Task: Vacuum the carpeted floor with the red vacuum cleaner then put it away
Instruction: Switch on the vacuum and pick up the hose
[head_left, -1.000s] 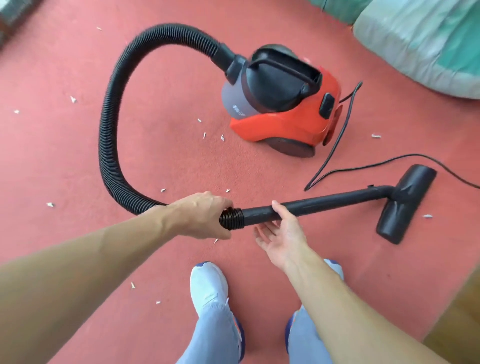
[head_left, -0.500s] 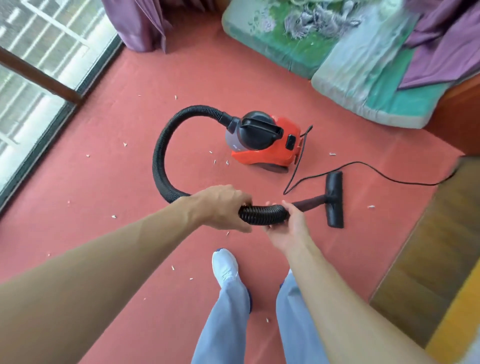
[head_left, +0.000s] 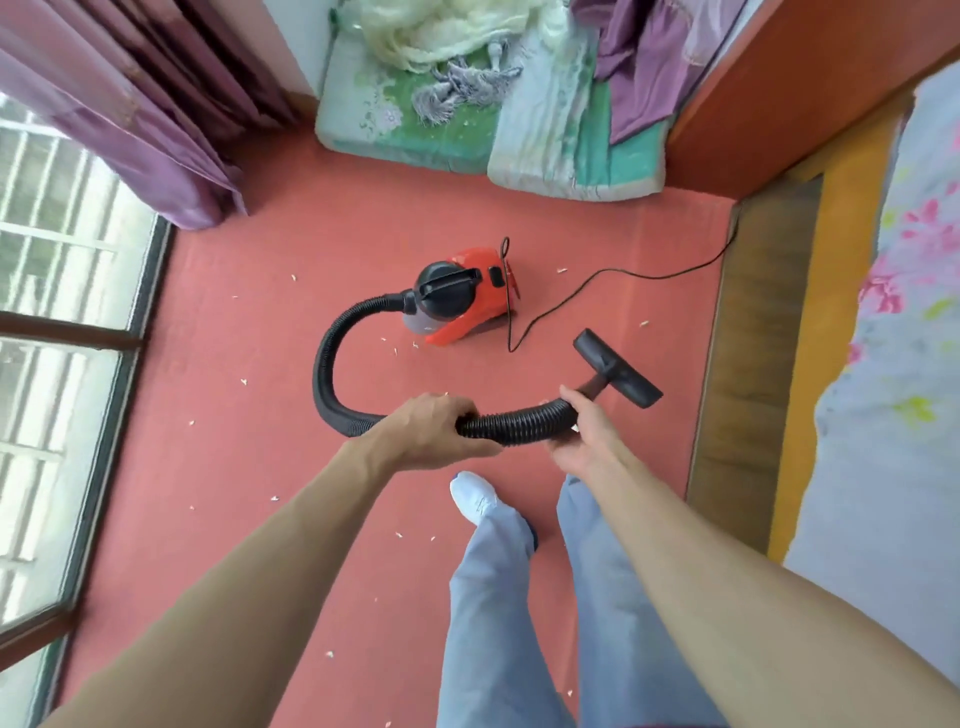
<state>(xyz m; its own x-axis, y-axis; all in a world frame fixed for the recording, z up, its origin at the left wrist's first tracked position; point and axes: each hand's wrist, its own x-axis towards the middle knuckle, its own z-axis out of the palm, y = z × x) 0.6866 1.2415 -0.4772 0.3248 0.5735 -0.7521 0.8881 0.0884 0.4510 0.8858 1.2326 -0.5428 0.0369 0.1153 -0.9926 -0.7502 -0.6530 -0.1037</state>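
The red vacuum cleaner (head_left: 462, 299) stands on the red carpet (head_left: 249, 415) ahead of me. Its black ribbed hose (head_left: 324, 374) loops left and comes back to my hands. My left hand (head_left: 431, 428) grips the hose from above. My right hand (head_left: 579, 431) holds the hose end where the wand begins, fingers curled round it. The black floor nozzle (head_left: 618, 369) is lifted off the carpet, to the right of my right hand. Small white scraps (head_left: 243, 382) lie scattered over the carpet.
The black power cord (head_left: 623, 275) runs from the vacuum across the carpet to the right wall. Folded mattresses and bedding (head_left: 488, 104) lie at the far end. A window and purple curtain (head_left: 130, 114) are left; a wooden step (head_left: 748, 364) and a bed (head_left: 893, 364) right.
I have stood up, so the view rose and widened. Both hands lifted the hose and wand; the nozzle left the floor. My right hand went from touching the wand to holding it.
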